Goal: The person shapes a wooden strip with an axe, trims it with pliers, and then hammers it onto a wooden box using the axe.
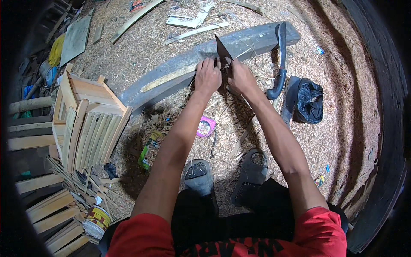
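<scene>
On the grey log's (188, 64) near face, about midway along it, a dark pointed blade (222, 49) stands tip up between both hands. The left hand (207, 77) is curled shut around its lower part, knuckles toward the camera; the right hand (240, 76) is closed too, fingers pinched at the blade's base beside the left. What sits under the palms is hidden, so I cannot tell whether a strip of bamboo is held there as well. The blade looks thin, stiff and sharp-edged, light enough for 1 hand, best gripped low, away from the tip and edge.

A curved knife (280, 60) with a dark handle leans on the log just right of the hands. Beyond it, toward the right edge of the shaving-covered floor (342, 111), lies a black bag (309, 102). Both shoes (227, 175) rest below the hands, a pink wrapper (206, 127) between. At the floor's left edge stands a slatted wooden crate (87, 120), with a tin (96, 221) near the lower left corner.
</scene>
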`<state>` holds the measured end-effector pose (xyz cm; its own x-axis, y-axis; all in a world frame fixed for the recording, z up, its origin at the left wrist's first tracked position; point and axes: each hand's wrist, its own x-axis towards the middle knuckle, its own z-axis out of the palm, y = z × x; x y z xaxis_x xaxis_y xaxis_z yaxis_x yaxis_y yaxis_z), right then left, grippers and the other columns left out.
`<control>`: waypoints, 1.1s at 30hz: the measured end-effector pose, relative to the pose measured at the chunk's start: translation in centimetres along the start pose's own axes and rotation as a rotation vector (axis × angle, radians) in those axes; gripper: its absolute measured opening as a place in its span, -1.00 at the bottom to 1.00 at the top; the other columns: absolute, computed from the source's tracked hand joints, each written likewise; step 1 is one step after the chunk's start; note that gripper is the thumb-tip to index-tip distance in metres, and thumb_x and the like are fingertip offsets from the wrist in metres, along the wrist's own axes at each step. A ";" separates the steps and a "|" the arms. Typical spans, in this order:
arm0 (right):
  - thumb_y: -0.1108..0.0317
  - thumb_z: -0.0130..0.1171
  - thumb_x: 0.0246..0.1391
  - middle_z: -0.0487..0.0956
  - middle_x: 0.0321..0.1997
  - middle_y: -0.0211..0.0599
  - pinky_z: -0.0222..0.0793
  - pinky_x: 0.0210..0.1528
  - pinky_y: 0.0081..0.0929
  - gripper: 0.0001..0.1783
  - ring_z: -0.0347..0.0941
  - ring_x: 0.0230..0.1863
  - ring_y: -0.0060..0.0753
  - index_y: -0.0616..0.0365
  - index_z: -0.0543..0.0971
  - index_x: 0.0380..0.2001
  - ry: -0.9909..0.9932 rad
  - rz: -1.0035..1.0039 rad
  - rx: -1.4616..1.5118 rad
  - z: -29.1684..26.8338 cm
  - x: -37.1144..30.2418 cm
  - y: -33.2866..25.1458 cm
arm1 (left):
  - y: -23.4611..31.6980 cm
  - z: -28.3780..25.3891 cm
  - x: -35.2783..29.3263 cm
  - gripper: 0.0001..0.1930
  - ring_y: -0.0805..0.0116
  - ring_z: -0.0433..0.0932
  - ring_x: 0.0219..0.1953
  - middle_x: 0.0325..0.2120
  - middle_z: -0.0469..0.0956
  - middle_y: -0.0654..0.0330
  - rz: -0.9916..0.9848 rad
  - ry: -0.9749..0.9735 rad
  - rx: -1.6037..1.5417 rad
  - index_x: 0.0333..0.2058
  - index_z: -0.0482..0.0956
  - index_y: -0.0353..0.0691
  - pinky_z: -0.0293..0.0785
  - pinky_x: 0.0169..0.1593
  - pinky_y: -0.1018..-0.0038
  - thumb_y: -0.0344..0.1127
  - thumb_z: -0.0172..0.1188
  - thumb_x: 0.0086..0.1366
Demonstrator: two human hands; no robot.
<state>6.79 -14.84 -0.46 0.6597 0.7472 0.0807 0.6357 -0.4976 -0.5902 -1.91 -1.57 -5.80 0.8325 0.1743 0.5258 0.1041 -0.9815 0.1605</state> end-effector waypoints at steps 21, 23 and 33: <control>0.54 0.24 -0.12 0.57 -0.28 0.35 0.48 -0.13 0.06 -0.58 0.54 -0.18 0.36 0.44 0.39 -0.14 0.043 -0.052 0.013 -0.1 0.2 0.0 | 0.3 -0.2 0.0 -0.59 0.06 0.41 0.06 -0.09 0.51 -0.05 -0.017 -0.024 0.040 -0.04 0.59 -0.37 0.30 0.17 0.20 -0.34 0.22 0.11; 0.54 0.23 -0.12 0.57 -0.29 0.35 0.48 -0.14 0.07 -0.59 0.54 -0.18 0.36 0.44 0.39 -0.16 0.061 -0.041 0.044 0.0 0.3 0.4 | 0.6 -0.5 0.0 -0.58 0.07 0.40 0.07 -0.08 0.50 -0.05 -0.023 -0.026 0.035 -0.04 0.58 -0.38 0.29 0.17 0.19 -0.34 0.23 0.10; 0.52 0.36 -0.17 0.57 -0.31 0.36 0.50 -0.16 0.06 -0.53 0.54 -0.21 0.38 0.43 0.39 -0.19 0.004 -0.036 0.028 -0.1 0.6 0.7 | 1.4 -0.9 0.1 -0.45 0.01 0.37 0.09 -0.06 0.46 -0.11 -0.040 -0.121 0.095 0.09 0.47 -0.43 0.29 0.18 0.21 -0.37 0.23 0.09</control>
<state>7.70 -14.80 -0.73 0.6382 0.7626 0.1055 0.6475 -0.4576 -0.6094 -2.20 -2.86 -4.77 0.8854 0.2085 0.4154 0.1850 -0.9780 0.0966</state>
